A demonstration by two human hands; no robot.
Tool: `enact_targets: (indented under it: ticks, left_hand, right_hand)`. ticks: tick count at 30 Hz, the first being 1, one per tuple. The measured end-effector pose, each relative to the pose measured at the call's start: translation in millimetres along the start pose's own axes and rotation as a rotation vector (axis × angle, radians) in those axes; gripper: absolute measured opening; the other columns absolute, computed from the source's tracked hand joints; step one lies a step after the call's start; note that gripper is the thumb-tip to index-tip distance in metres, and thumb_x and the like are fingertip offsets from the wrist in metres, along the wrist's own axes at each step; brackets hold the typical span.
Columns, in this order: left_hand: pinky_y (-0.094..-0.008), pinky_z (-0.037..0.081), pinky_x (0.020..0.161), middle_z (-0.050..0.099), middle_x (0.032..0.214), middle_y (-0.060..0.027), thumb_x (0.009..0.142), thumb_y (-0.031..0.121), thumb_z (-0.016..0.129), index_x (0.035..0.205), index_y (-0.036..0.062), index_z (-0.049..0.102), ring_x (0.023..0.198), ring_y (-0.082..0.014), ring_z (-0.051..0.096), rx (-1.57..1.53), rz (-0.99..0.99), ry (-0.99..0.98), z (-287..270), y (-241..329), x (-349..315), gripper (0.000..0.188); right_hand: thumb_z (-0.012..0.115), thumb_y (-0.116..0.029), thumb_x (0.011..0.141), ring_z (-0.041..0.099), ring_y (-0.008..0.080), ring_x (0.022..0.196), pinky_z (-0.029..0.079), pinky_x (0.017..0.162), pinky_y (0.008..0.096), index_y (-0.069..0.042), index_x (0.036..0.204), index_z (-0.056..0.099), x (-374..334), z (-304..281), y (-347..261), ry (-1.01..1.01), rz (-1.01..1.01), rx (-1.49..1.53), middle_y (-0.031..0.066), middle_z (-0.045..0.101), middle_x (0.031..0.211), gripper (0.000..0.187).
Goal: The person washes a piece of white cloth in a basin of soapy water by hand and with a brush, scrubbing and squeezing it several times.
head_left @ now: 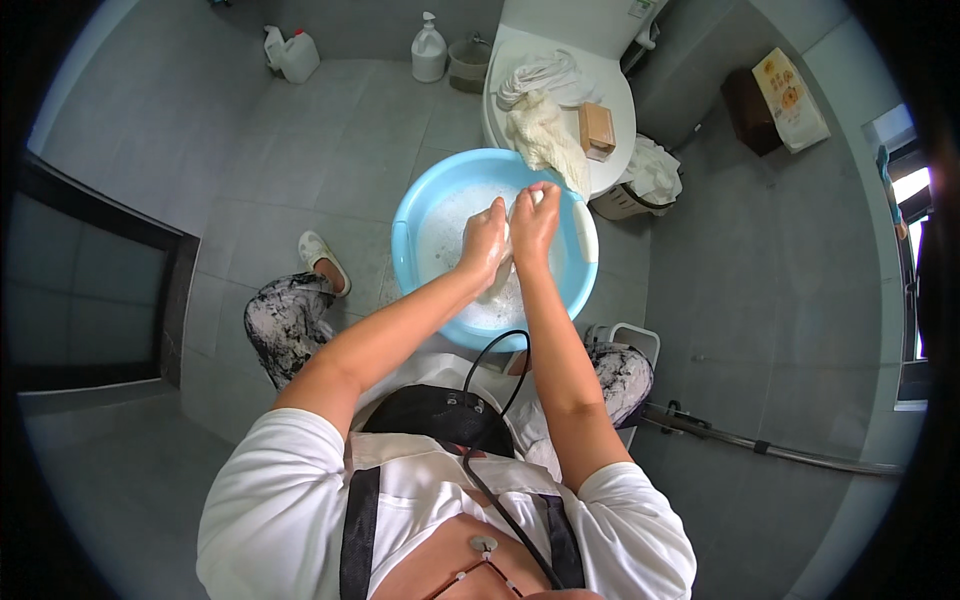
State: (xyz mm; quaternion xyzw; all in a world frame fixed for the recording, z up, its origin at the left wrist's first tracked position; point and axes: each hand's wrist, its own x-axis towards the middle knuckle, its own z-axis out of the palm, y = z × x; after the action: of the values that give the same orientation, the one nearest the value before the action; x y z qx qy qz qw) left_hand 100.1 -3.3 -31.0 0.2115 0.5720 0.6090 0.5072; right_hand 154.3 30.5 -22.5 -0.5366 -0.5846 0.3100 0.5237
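Observation:
Both my hands are closed round a wet white cloth (pixel 500 272) over a round light-blue basin (pixel 403 250). My left hand (pixel 484 238) grips it on the left, fingers curled and thumb on top. Just right of it and slightly farther away, my right hand (pixel 536 222) is clenched, with a bit of white showing at the fingers. Part of the cloth hangs below the hands toward the suds (pixel 450 215) that cover the water. Much of the cloth is hidden by the hands. A white curved piece (pixel 586 232) sits along the basin's right rim.
Beyond the basin stands a white toilet (pixel 622 105) bearing a cream textured cloth (pixel 540 130), a white cloth (pixel 552 78) and a brown box (pixel 597 128). A basket (pixel 618 204) holds white fabric. A pump bottle (pixel 428 52), small bucket (pixel 468 68) and white jug (pixel 298 58) stand behind.

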Motion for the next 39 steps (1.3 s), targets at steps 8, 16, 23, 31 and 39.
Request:
enact_targets:
  ticks: [8, 16, 23, 31, 39]
  left_hand:
    - [-0.0293, 0.037, 0.051, 0.042, 0.062, 0.0002, 0.089, 0.035, 0.041, 0.073, 0.0085, 0.050, 0.054, -0.0112, 0.041, -0.111, -0.215, -0.072, -9, -4, 19, 0.032]
    - [-0.0279, 0.043, 0.060, 0.047, 0.070, -0.0010, 0.083, 0.047, 0.048, 0.077, 0.0087, 0.048, 0.067, -0.0109, 0.048, -0.466, -0.104, -0.165, -36, 30, 5, 0.038]
    - [-0.0334, 0.044, 0.069, 0.049, 0.073, -0.0023, 0.084, 0.045, 0.046, 0.078, 0.0103, 0.049, 0.073, -0.0151, 0.051, -0.558, -0.207, -0.289, -41, 27, -7, 0.036]
    - [-0.0322, 0.045, 0.063, 0.052, 0.075, -0.0029, 0.086, 0.045, 0.043, 0.077, 0.0107, 0.047, 0.070, -0.0158, 0.053, -0.545, -0.395, -0.174, -17, 21, 6, 0.036]
    - [-0.0290, 0.045, 0.059, 0.055, 0.078, -0.0046, 0.084, 0.033, 0.049, 0.090, 0.0097, 0.053, 0.068, -0.0158, 0.054, -0.426, -0.440, -0.219, -2, 11, -2, 0.025]
  right_hand:
    - [0.049, -0.006, 0.077, 0.053, 0.0359, 0.071, 0.041, 0.065, 0.0395, -0.003, 0.085, 0.045, -10, 1, 6, 0.012, -0.121, -0.060, 0.0192, 0.053, 0.075, 0.010]
    - [0.053, -0.025, 0.085, 0.046, 0.0087, 0.073, 0.039, 0.065, 0.0228, -0.008, 0.090, 0.049, 3, -47, 32, -0.188, 0.397, 0.740, 0.0003, 0.048, 0.083, 0.018]
    - [0.048, -0.032, 0.088, 0.047, 0.0120, 0.078, 0.041, 0.068, 0.0265, -0.007, 0.097, 0.046, -7, -59, 28, -0.330, 0.475, 0.998, 0.0012, 0.047, 0.086, 0.027]
    - [0.056, -0.021, 0.079, 0.053, 0.0169, 0.065, 0.042, 0.059, 0.0282, -0.005, 0.077, 0.055, -38, -25, -5, -0.060, -0.017, 0.345, 0.0073, 0.054, 0.071, 0.016]
    - [0.062, -0.012, 0.064, 0.050, 0.0291, 0.051, 0.041, 0.049, 0.0346, -0.005, 0.060, 0.049, -18, -18, 1, 0.104, -0.318, -0.182, 0.0137, 0.050, 0.057, 0.015]
